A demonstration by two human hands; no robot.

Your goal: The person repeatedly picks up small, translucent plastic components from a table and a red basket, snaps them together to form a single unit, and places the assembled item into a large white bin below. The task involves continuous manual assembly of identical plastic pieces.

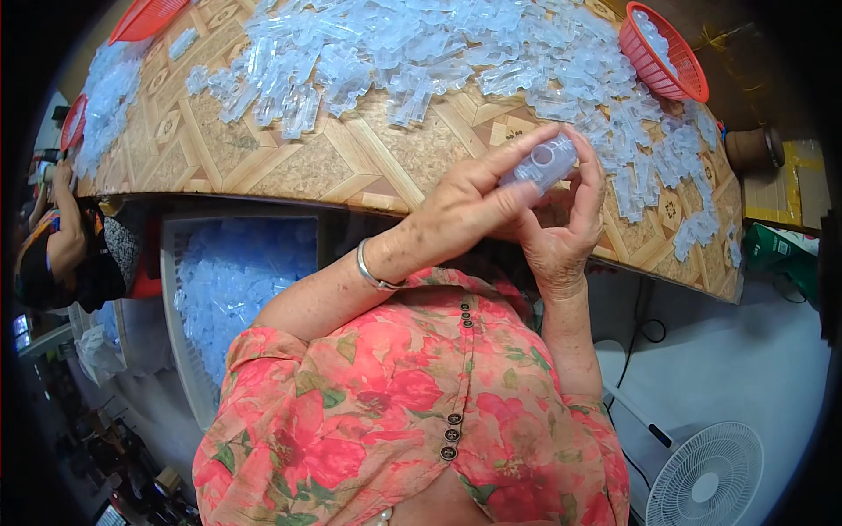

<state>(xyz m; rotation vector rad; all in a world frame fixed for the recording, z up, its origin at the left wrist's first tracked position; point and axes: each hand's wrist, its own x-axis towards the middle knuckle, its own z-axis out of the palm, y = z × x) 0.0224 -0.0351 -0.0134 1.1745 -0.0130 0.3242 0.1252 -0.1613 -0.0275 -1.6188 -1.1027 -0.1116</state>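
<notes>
A clear, bluish plastic piece [545,164] with a round ring on its face is held up between my two hands, above the near edge of the table. My left hand [456,206], below a wrist with a silver bangle, pinches it with the thumb on its near side and fingers along the far side. My right hand [566,237] curls round its right end, fingertips against the top. Part of the piece is hidden by the fingers. Beyond the hands, many similar clear plastic pieces [368,53] lie heaped over the wood-patterned table [324,158].
A red basket [662,79] with clear pieces stands at the far right. Below the table's left side sits a white crate [171,289] full of pieces. Another person [66,237] works at the far left near a red basket [74,121]. A white fan [706,482] stands lower right.
</notes>
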